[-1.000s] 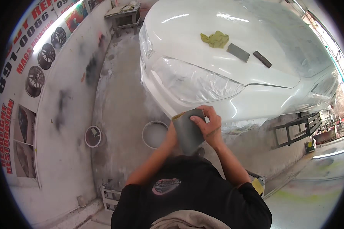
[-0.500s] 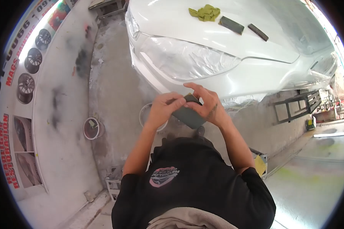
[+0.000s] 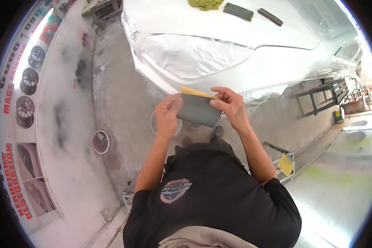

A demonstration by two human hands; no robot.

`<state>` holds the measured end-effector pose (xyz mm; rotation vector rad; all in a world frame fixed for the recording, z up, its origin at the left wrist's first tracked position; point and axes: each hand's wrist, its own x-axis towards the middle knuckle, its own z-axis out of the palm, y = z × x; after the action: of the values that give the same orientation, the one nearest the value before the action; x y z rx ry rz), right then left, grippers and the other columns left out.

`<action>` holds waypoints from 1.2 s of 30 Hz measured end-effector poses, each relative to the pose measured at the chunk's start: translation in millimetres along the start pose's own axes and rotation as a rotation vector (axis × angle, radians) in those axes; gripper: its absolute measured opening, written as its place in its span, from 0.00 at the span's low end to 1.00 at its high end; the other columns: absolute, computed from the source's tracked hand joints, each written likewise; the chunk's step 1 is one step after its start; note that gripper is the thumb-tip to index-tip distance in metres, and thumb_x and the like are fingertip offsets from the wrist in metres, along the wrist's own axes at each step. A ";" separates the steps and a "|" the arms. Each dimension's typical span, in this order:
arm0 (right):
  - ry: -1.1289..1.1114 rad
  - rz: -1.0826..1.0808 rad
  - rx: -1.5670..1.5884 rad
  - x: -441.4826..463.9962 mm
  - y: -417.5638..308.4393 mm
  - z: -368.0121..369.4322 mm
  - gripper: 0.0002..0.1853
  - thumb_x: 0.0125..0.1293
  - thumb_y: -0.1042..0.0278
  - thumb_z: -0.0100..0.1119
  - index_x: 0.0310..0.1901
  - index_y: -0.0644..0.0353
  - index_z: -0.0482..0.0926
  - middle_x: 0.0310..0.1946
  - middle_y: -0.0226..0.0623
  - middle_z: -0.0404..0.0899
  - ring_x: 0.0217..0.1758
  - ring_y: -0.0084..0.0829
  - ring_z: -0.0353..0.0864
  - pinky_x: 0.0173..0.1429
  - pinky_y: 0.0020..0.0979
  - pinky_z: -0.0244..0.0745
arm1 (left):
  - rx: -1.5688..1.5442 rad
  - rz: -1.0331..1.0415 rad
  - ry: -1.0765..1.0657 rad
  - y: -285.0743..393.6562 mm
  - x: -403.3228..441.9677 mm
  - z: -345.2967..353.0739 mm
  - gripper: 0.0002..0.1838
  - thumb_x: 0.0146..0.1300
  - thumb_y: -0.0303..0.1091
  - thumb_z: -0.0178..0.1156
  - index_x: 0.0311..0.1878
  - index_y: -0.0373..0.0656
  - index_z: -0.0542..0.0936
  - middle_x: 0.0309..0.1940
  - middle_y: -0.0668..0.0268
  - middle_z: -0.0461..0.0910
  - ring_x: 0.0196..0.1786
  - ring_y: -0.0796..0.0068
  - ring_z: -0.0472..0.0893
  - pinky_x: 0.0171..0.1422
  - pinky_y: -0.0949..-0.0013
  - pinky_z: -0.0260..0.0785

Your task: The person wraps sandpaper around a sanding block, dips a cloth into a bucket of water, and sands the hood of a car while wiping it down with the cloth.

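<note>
Between my hands is a folded sheet of sandpaper (image 3: 199, 110), dark grey on the face toward me, with a yellow-tan back showing along its top edge. My left hand (image 3: 169, 110) pinches its left end, thumb on the dark face. At the upper right corner my right hand (image 3: 230, 105) grips it between thumb and fingers. Beyond the hands stands a white car (image 3: 273, 74), its headlight covered with clear masking film (image 3: 194, 56). On the hood lie a crumpled olive-green cloth (image 3: 206, 4), a dark sanding block (image 3: 238, 12) and a narrower dark bar (image 3: 270, 17).
A bucket (image 3: 103, 141) stands on the floor at left, near a wall with printed signs (image 3: 27, 173). Another round container (image 3: 155, 126) is partly hidden behind my left hand. Right of me are a dark metal stand (image 3: 318, 99) and a frame holding a yellow sheet (image 3: 285, 165).
The sandpaper's top edge has been straightened out, showing more of its yellow back. My hands have moved farther apart along it. The view has tilted down, so the car sits higher in frame.
</note>
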<state>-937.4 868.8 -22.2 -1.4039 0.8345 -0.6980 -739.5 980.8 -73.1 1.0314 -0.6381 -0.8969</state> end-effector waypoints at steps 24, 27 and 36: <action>0.031 -0.095 -0.013 -20.6 -7.1 -7.3 0.19 0.67 0.70 0.73 0.58 0.66 0.85 0.42 0.30 0.86 0.38 0.19 0.79 0.47 0.27 0.77 | 0.423 -0.070 -0.340 23.1 13.1 15.9 0.07 0.67 0.26 0.68 0.45 0.34 0.89 0.34 0.68 0.87 0.37 0.82 0.81 0.44 0.73 0.72; 0.029 -0.044 -0.022 -20.0 4.4 -10.7 0.16 0.70 0.67 0.72 0.54 0.67 0.86 0.37 0.28 0.86 0.35 0.17 0.76 0.43 0.26 0.74 | 0.395 -0.131 -0.342 14.8 11.1 18.0 0.07 0.69 0.25 0.66 0.47 0.34 0.89 0.37 0.67 0.89 0.39 0.84 0.82 0.45 0.74 0.74; 0.093 -0.066 -0.130 -12.1 -1.0 -14.1 0.10 0.68 0.68 0.71 0.43 0.68 0.90 0.28 0.26 0.83 0.31 0.15 0.73 0.35 0.24 0.66 | 0.420 -0.088 -0.398 6.4 18.3 30.0 0.16 0.69 0.30 0.69 0.57 0.35 0.86 0.40 0.66 0.89 0.43 0.81 0.83 0.49 0.72 0.76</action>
<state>-955.7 871.0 -19.9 -1.5308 0.9237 -0.7757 -752.3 953.0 -54.7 1.2715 -1.1578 -1.0844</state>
